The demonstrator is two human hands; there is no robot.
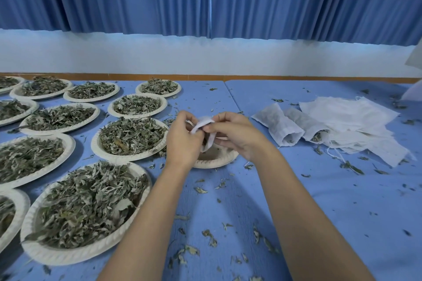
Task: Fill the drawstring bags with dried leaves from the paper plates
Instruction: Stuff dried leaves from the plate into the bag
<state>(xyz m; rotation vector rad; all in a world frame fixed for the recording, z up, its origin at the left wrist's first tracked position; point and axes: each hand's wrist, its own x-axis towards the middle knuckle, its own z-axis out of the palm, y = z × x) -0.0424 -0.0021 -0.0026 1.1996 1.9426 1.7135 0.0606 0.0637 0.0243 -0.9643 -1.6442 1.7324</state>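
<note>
Forearms [141,223] reach from the bottom edge to mid-frame, where the left hand [182,141] and right hand [237,134] pinch a white drawstring bag [204,122] above a nearly emptied plate [217,160], while two stuffed bags [282,126] and a flat stack [356,121] lie at right and heaped plates [68,258] of dried leaves [91,203] wait at left, so the work looks barely begun.

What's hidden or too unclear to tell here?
Head view only:
- Bag: mostly covered by the left hand and right hand; its fill is hidden.
- Plate beneath them: contents hidden by the hands.
- Left plates: cut off by the frame edge.
</note>
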